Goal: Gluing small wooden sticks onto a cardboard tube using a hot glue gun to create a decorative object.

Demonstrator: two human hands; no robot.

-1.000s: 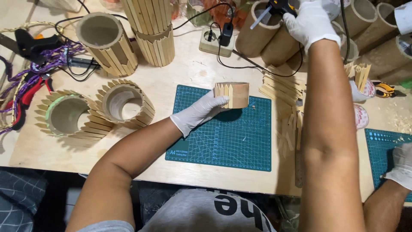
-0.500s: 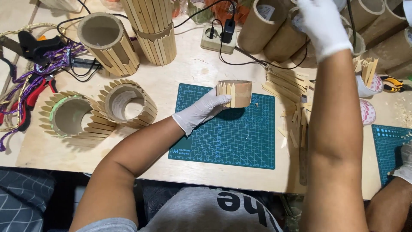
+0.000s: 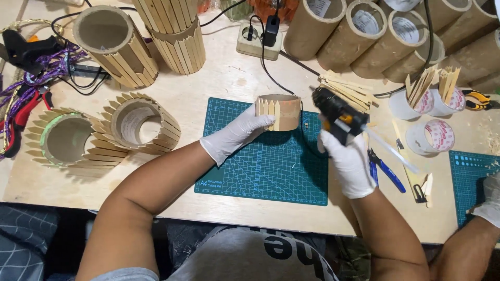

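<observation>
Cardboard ring (image 3: 284,111), short and brown, stands upright at the top edge of the green cutting mat (image 3: 260,171) in front of me, and it is what I am working on. Flat wooden sticks with pointed tips are already stuck side by side on its left face; the right part of the ring I can see is bare cardboard, so by my judgement only a small share of the cladding is done and most of the way round is left. My left hand (image 3: 237,136), in a white glove, cups the ring from the left with the fingers curled against the stuck-on sticks, steadying it. My right hand (image 3: 348,162), also gloved, is closed around the grip of a black and orange glue gun (image 3: 338,112), whose nozzle end sits just beside the ring's right side; I cannot tell whether it touches. A clear glue stick pokes out of the back of the gun. Loose sticks (image 3: 346,91) lie in a heap just beyond the gun, and more stand in two white cups (image 3: 414,106) to the right. To my left sit two rings already fully clad in splayed sticks (image 3: 143,122), near taller clad tubes (image 3: 112,44). Plain cardboard tubes (image 3: 364,31) are stacked at the far right. Another person's gloved hand (image 3: 489,200) rests at the right edge.
</observation>
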